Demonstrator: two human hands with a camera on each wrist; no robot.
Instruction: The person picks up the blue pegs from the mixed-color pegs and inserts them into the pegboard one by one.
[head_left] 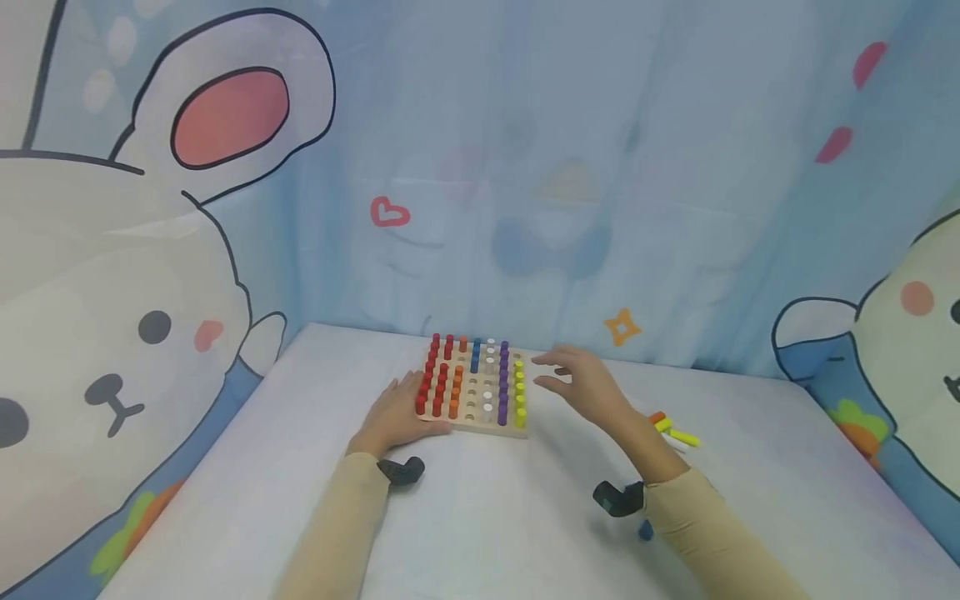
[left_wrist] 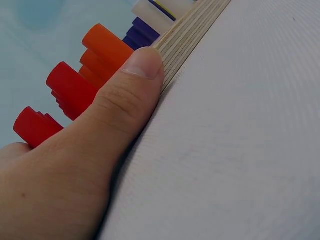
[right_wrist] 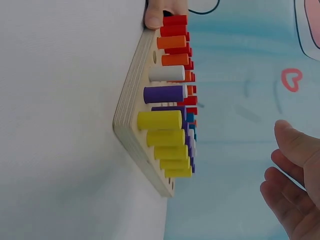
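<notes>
A wooden pegboard (head_left: 491, 429) lies on the table, with upright red pegs (head_left: 421, 405), orange pegs (head_left: 453, 409), blue pegs (head_left: 476, 358), white pegs (head_left: 487, 411), purple pegs (head_left: 503, 387) and yellow pegs (head_left: 521, 417) in columns. Several holes are bare, mostly in the blue column. My left hand (head_left: 397, 412) holds the board's near left corner. Its thumb (left_wrist: 125, 85) lies along the layered front edge; its other fingers are mostly hidden in the left wrist view. Off the board's right side hovers my right hand (head_left: 588, 383), empty, its fingers loosely bent and the thumb apart from them.
Loose pegs lie right of my right forearm: orange (head_left: 657, 417), yellow (head_left: 684, 437) and white (head_left: 677, 446). A small blue piece (head_left: 646, 530) is partly visible by the right cuff. Behind the white table (head_left: 480, 517) hangs a printed blue curtain (head_left: 465, 167).
</notes>
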